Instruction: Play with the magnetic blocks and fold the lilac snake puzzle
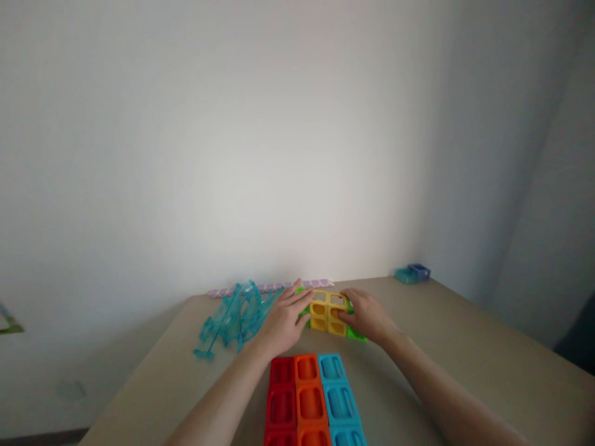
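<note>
A small block of yellow window tiles (327,313) with green tiles on its sides stands on the beige table (465,347), towards the back. My left hand (283,317) presses its fingers against the block's left side. My right hand (367,314) grips the right side, fingers curled over the yellow and green edge. Both hands hold the block between them. Nearer to me lies a flat mat of red (281,396), orange (309,396) and blue tiles (339,399) in three columns.
A pile of clear teal pieces (232,316) lies left of my left hand. A strip of pale purple tiles (260,288) runs along the wall. Small teal and blue pieces (413,273) sit at the far right corner. A white wall stands close behind the table.
</note>
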`<state>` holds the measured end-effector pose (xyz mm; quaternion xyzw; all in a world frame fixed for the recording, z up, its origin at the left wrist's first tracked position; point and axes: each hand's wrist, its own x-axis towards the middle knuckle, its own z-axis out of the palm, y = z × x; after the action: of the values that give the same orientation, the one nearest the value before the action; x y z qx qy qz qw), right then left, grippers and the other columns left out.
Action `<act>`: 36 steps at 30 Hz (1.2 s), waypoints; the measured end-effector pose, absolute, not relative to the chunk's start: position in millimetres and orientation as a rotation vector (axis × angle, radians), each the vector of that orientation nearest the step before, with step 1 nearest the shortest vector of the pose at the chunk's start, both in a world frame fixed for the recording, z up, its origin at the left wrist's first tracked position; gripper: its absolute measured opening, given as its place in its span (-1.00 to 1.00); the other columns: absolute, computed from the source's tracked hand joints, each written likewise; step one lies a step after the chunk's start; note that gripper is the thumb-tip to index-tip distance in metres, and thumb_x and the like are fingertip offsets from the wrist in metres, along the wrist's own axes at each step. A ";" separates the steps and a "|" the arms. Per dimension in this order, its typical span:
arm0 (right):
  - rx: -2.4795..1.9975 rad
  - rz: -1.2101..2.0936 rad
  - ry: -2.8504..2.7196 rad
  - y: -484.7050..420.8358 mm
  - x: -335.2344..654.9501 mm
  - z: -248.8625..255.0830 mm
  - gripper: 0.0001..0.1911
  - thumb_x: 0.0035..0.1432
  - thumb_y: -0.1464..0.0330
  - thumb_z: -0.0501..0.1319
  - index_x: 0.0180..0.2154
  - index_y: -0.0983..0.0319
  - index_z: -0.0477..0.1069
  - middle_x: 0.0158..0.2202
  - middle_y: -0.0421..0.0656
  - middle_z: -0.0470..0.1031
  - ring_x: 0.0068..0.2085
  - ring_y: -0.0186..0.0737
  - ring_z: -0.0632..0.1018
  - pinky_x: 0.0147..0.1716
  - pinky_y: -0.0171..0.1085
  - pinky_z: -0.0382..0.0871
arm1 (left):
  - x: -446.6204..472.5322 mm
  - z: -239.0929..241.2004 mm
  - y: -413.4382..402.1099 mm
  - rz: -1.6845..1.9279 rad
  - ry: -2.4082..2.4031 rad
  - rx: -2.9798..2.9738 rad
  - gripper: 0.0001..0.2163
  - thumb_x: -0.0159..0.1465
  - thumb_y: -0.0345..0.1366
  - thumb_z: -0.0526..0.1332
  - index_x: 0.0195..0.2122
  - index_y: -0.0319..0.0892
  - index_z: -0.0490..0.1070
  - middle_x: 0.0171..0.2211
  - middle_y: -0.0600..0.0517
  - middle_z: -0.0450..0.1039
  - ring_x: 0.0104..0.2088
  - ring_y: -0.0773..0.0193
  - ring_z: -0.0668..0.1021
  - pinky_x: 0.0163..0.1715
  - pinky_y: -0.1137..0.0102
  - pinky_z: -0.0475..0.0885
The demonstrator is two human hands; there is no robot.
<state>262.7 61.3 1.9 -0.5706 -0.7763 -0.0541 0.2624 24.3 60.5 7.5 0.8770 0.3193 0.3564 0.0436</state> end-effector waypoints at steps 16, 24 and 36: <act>-1.426 0.114 -1.689 67.0 255.7 -5.4 -0.70 -0.07 0.37 0.17 -0.22 0.23 0.48 -0.31 -0.10 0.57 -0.32 -0.11 0.54 -0.30 -0.24 0.36 | 51.9 6.3 83.7 0.856 1.156 2.750 -0.71 0.29 -0.39 0.05 -0.08 -0.16 0.51 0.11 -0.07 0.38 0.16 0.15 0.38 0.19 0.17 0.23; -1.262 0.294 -1.404 78.0 250.0 -12.4 -0.67 0.00 0.30 0.06 -0.20 0.28 0.41 -0.30 -0.07 0.57 -0.30 -0.13 0.56 -0.30 -0.24 0.42 | 53.8 5.3 81.4 0.886 1.177 2.727 -0.70 0.29 -0.39 0.06 -0.03 -0.16 0.48 0.11 -0.07 0.39 0.16 0.15 0.38 0.18 0.18 0.23; -1.165 0.248 -1.829 30.0 250.3 10.0 -0.74 -0.18 0.43 0.17 -0.31 0.23 0.38 -0.45 -0.20 0.48 -0.46 -0.25 0.44 -0.44 -0.33 0.31 | 42.6 16.3 48.6 0.904 1.099 2.714 -0.53 0.24 -0.41 0.08 0.20 -0.13 0.24 0.25 -0.03 0.20 0.28 0.08 0.18 0.27 0.06 0.03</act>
<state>250.3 30.0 10.0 -0.4734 -0.7435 0.1009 0.4614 42.6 48.6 16.3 0.8850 0.3584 0.2948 0.0387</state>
